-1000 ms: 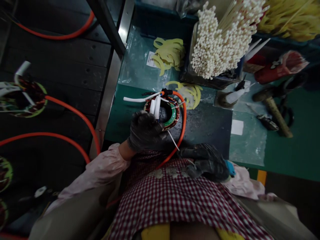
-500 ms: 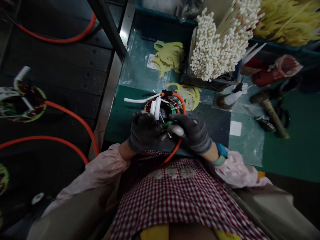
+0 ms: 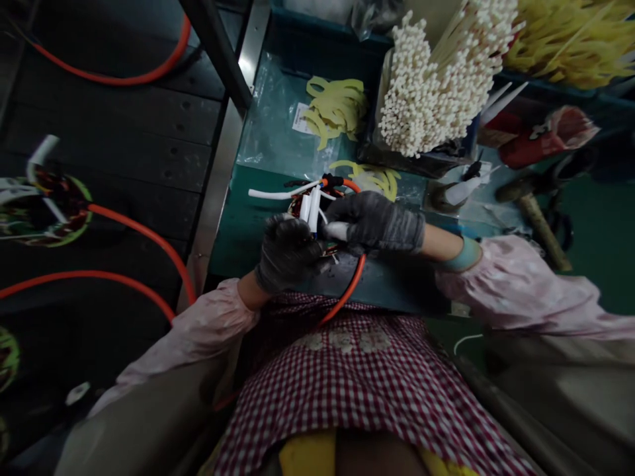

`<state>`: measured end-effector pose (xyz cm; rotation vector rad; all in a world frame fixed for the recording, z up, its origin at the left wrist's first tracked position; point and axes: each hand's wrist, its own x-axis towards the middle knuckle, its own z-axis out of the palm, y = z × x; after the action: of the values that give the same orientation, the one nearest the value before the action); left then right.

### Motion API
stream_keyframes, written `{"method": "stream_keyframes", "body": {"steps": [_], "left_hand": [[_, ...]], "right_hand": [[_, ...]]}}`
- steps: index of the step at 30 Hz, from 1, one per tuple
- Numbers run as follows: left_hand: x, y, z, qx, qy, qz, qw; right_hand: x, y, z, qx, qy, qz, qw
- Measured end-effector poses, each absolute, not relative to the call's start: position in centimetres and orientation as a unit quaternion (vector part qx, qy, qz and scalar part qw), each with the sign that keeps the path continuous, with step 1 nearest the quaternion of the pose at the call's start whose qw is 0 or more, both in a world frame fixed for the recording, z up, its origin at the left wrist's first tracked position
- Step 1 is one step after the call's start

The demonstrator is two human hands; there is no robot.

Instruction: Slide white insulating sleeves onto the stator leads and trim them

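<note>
At the centre of the frame, the left hand [image 3: 288,254] is closed around the near side of the motor stator [image 3: 317,225], pinning it to the green tabletop [image 3: 248,231]. The right hand [image 3: 372,221], gloved like the left, comes in from the right and is closed on a small white piece [image 3: 337,231] at the stator's top, which looks like a sleeve or tie end. Judging from this, the work goes best if the left grip holds the ring firm while the right guides the piece cleanly between the white sleeved leads [image 3: 310,205] without snagging the windings. The orange cable [image 3: 350,291] runs from the stator down toward the checked apron [image 3: 347,390]; keeping it slack avoids twisting. Toward the upper right stand 1 bundle of white cable ties [image 3: 431,86] and loose yellow strips [image 3: 335,109]
</note>
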<state>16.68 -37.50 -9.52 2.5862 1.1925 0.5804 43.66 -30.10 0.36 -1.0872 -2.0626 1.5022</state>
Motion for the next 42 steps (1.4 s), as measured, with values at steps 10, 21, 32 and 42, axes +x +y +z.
{"method": "stream_keyframes", "body": {"steps": [10, 21, 32, 42], "left_hand": [[16.7, -37.6, -10.7, 0.872, 0.418, 0.205, 0.153], [16.5, -37.3, -9.8, 0.865, 0.418, 0.185, 0.208], [16.7, -37.4, -8.9, 0.849, 0.432, 0.168, 0.253], [16.6, -37.6, -9.7, 0.796, 0.481, 0.220, 0.295]], "right_hand": [[44.4, -34.4, 0.5, -0.380, -0.700, 0.535, 0.283], [44.8, -35.1, -1.4, -0.374, -0.747, 0.442, 0.327], [45.7, -38.4, -3.9, -0.326, -0.805, 0.401, 0.290], [40.5, -35.7, -4.1, -0.457, -0.705, 0.230, 0.491]]}}
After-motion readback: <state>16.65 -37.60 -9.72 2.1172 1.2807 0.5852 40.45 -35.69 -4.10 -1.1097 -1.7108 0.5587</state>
